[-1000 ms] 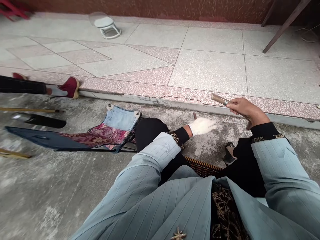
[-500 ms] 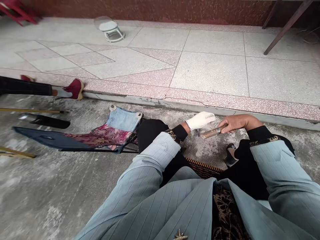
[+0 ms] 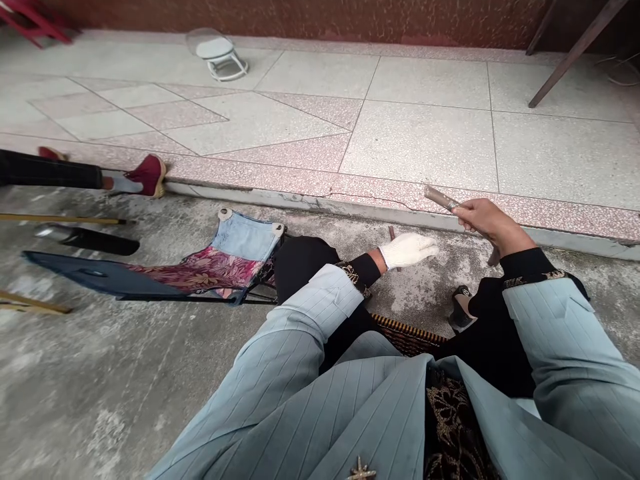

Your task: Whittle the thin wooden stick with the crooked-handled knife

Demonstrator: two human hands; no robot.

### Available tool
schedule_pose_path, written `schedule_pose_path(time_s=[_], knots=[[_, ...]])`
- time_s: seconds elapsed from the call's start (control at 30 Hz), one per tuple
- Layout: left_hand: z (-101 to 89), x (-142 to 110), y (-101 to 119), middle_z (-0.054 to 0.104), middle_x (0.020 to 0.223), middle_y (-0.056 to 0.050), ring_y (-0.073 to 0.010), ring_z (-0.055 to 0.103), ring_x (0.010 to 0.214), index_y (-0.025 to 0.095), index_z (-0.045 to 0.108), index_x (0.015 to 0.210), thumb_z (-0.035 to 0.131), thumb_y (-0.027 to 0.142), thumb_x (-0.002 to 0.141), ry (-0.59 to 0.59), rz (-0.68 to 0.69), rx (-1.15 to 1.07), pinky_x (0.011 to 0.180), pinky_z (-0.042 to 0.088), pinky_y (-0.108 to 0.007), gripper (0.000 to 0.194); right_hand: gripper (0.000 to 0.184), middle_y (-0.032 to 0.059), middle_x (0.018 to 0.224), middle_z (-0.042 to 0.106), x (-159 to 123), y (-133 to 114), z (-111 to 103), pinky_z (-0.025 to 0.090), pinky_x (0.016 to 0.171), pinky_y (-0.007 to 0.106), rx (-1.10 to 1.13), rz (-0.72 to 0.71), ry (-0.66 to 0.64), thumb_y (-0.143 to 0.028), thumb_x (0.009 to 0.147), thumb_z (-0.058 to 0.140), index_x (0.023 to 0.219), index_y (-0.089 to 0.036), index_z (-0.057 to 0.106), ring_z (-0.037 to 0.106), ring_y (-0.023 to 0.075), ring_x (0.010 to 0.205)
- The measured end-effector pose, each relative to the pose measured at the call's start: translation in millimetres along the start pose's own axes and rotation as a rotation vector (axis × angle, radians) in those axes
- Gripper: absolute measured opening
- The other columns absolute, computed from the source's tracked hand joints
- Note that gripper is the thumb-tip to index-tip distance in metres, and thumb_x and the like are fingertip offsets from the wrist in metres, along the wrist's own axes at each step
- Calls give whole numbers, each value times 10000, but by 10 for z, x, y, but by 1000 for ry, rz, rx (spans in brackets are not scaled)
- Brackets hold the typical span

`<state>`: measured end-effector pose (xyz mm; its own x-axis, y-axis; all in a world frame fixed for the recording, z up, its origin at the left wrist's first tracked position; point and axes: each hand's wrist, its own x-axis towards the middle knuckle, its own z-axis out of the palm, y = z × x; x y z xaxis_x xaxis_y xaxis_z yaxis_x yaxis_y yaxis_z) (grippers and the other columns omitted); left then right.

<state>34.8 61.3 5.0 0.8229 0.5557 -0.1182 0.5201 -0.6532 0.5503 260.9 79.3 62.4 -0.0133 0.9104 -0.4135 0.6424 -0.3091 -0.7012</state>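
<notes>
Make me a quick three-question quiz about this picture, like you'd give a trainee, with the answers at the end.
1. Which of the camera wearer's hands has the white glove on?
2. True or false: the right hand is empty.
3. What colour are the shoes at the far left?
A) green
B) dark red
C) white

Key:
1. The left hand.
2. False: it grips a brown stick-like tool.
3. B.

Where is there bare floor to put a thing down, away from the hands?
The tiles are bare between the white stool and the dark slanting leg. The concrete is also bare between the folding chair and the pale-blue left sleeve. It is crowded around the gloved left hand and the right hand, which holds a brown handle.
</notes>
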Motion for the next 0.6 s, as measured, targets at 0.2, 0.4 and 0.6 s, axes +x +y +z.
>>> schedule_pose_path(time_s=[0.2,0.4,0.6], knots=[[-128,-28,3,675,792,-54,-182,587,696,193,668,973,357,490,992,-7,-24,156,605,304,-272,431,245,93,802,688,70,65,86,382,572,303,-629,20,-198,-428,801,679,828,-185,690,586,194,669],[-209,-15,-146,606,731,-16,-129,504,641,162,620,826,373,499,974,52,53,-266,618,323,-261,444,347,-14,600,584,-36,104,244,402,529,257,-321,-148,-944,-533,770,705,768,-187,675,499,107,511],[-63,40,-128,519,660,6,-96,417,556,148,587,816,372,586,951,61,-67,-664,574,345,-248,507,311,-20,679,582,-225,-87,46,397,527,230,107,-277,-817,-473,808,707,859,-171,657,470,79,538]])
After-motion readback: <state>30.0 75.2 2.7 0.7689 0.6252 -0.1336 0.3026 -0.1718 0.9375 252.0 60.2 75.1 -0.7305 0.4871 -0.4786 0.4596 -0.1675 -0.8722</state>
